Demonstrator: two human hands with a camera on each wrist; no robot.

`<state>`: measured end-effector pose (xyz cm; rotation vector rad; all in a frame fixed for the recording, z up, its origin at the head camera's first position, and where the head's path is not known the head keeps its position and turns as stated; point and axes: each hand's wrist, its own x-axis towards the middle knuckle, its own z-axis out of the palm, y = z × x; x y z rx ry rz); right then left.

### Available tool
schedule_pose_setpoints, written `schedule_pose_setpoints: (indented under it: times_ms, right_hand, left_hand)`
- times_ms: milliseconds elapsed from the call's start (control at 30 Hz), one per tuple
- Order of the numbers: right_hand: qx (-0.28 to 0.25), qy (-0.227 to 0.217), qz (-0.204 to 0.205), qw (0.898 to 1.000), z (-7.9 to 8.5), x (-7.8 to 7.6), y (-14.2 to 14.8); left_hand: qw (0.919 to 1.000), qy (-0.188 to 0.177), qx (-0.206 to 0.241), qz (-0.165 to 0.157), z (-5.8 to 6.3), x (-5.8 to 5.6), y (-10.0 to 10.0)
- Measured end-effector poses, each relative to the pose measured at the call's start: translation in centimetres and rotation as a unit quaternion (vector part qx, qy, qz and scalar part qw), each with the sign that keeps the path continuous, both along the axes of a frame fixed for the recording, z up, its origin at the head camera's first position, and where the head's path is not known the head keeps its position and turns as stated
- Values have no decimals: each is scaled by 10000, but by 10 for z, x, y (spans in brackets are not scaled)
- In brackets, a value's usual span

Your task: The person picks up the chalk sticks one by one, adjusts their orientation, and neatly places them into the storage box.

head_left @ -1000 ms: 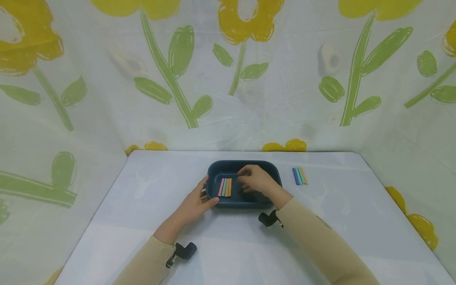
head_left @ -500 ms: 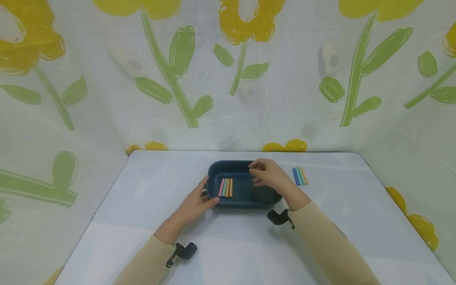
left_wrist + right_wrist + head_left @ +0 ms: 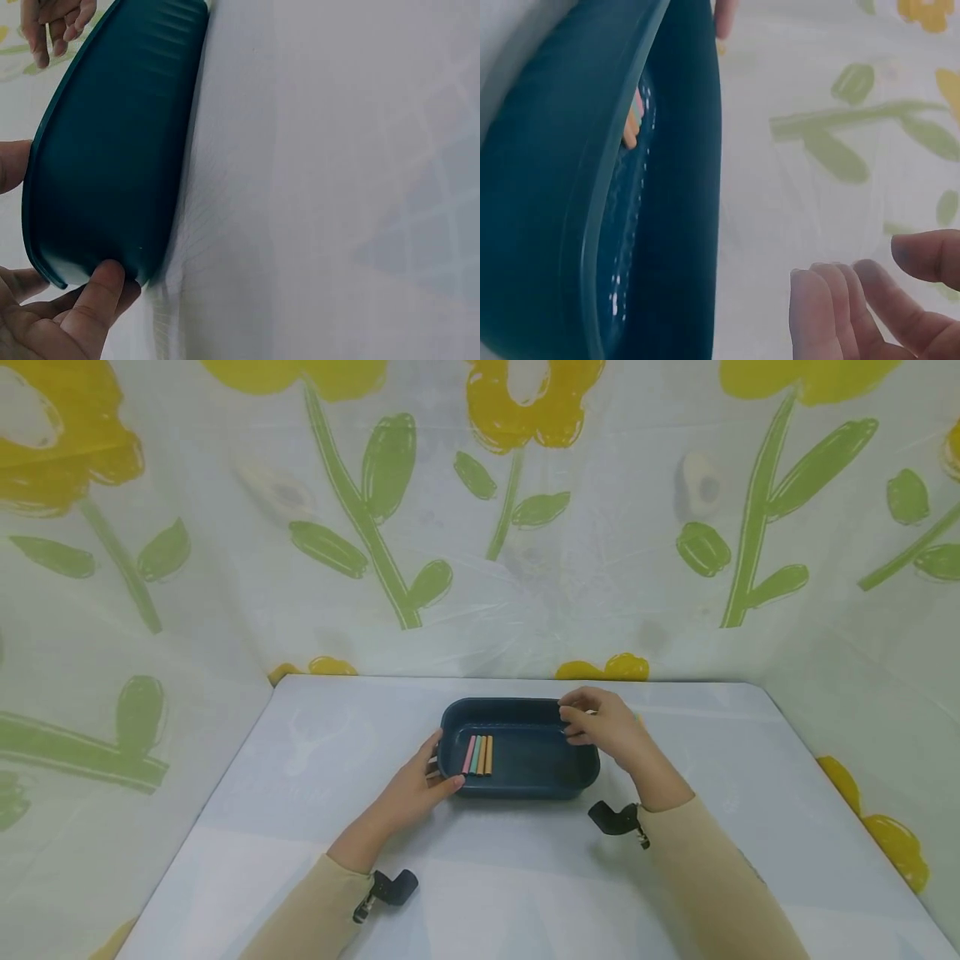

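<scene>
A dark teal rectangular tray [image 3: 536,764] stands on the table. Several pastel chalk sticks [image 3: 477,755], pink, green and orange, lie side by side at its left end. My left hand [image 3: 408,793] grips that end; in the left wrist view its fingertips [image 3: 103,285] press the tray wall while the thumb is at the rim. My right hand [image 3: 611,727] hovers over the tray's back right corner, fingers loosely bent. Nothing shows between thumb and fingertips [image 3: 810,289] in the right wrist view.
A white cloth-covered table [image 3: 510,877] bears the tray. Behind the right hand, the tip of an orange chalk stick [image 3: 640,720] peeks out; the hand hides the others there. A flower-printed curtain [image 3: 600,593] encloses the table's back and sides.
My right hand has risen from inside the tray and moved right to its back right corner, now covering most of the chalk group on the table. The left hand keeps its grip.
</scene>
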<state>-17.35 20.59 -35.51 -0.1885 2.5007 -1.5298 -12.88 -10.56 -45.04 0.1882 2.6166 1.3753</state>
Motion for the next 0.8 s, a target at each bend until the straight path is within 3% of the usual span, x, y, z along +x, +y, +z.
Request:
schedule_pose_setpoints:
  times_ms: [400,800]
  right_hand:
    - [303,102,-493,9983,-5,-4,34]
    - [758,-3,-824,9937,-29,-22,76]
  left_hand:
    - [9999,39,-117,41,1,0,3]
    - [9998,43,-161,79,2,1,4]
